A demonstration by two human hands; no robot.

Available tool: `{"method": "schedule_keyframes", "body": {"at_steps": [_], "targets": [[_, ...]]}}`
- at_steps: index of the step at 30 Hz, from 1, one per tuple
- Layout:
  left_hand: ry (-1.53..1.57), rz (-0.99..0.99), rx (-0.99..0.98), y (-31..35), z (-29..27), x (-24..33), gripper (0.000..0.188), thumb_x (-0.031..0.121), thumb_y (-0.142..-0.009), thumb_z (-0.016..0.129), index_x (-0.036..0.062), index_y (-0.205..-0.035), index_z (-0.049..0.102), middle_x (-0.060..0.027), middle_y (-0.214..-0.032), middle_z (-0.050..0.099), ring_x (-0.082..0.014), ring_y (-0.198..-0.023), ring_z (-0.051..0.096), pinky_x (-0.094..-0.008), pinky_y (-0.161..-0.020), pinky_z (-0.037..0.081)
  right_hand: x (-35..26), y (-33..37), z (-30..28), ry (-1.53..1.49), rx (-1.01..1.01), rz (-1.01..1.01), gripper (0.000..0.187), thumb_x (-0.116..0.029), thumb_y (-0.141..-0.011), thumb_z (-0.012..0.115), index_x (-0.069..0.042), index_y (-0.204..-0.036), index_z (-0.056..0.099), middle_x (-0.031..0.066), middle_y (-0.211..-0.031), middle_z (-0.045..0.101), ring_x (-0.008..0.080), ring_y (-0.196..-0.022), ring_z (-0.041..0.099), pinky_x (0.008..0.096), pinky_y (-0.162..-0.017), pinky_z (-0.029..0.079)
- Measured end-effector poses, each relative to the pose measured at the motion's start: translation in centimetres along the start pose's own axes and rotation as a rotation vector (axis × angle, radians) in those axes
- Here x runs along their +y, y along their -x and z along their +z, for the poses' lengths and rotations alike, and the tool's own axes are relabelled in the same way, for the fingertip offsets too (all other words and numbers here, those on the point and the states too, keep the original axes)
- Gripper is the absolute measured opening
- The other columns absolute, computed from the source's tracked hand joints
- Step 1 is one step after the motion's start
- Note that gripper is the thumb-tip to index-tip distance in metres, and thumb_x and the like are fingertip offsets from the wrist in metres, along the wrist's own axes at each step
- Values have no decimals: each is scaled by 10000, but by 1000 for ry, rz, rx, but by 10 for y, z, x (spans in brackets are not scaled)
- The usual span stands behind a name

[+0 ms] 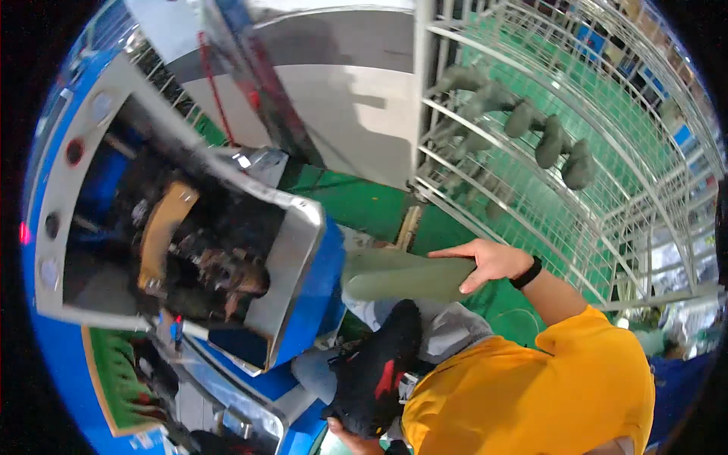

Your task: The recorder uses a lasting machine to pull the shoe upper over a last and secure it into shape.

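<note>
My right hand [493, 262], with a black band at its wrist, grips one end of a smooth olive-green shoe last [406, 274]. The last lies nearly level, pointing left. Lower down, my left hand [353, 438] holds the lower end of a black shoe [379, 364] with red patches; part of this hand is cut off by the picture's lower edge. The shoe stands tilted, its upper end just under the last and apart from my right hand. A grey rounded piece [315, 373] shows beside the shoe's left side.
To the left stands a blue and grey machine [303, 227] with a dark open cavity and a curved tan part [163, 235] inside. A white wire rack [523, 144] at the far right carries several olive-green lasts [553, 142]. Green floor [356, 201] shows between them.
</note>
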State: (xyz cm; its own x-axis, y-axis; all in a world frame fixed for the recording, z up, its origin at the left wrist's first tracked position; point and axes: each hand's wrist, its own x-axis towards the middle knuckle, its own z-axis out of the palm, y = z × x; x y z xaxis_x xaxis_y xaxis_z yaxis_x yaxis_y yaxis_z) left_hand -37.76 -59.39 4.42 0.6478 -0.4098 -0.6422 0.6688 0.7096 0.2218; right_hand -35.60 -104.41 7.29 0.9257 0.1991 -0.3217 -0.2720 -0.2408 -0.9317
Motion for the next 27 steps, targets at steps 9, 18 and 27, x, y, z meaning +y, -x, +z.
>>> {"method": "schedule_keyframes", "body": {"at_steps": [9, 18, 27], "targets": [[-799, 291, 417, -37, 11, 23, 738, 649, -905, 609, 32, -1310, 618, -169, -1259, 661, -318, -1140, 641, -434, -972, 516, 295, 39, 54, 31, 1227, 611, 890, -248, -826, 740, 4, -1562, 308, 299, -1381, 577, 445, -1242, 578, 452, -1039, 471], [-957, 126, 352, -98, 55, -23, 648, 531, -871, 683, 15, -1261, 636, -193, -1340, 607, -322, -1231, 579, -430, -1044, 451, 457, 75, -75, 164, 1361, 1108, 815, -241, -945, 639, 12, -1591, 210, 306, -1312, 609, 446, -1136, 624, 481, -1003, 479], [-1050, -22, 226, -126, 78, -63, 569, 412, -837, 757, -2, -1213, 654, -217, -1420, 554, -325, -1323, 518, -427, -1117, 385, 570, 75, -138, -154, 1588, 701, 769, -105, -932, 632, -113, -1618, 285, 113, -1365, 611, 222, -1146, 610, 332, -975, 505]]}}
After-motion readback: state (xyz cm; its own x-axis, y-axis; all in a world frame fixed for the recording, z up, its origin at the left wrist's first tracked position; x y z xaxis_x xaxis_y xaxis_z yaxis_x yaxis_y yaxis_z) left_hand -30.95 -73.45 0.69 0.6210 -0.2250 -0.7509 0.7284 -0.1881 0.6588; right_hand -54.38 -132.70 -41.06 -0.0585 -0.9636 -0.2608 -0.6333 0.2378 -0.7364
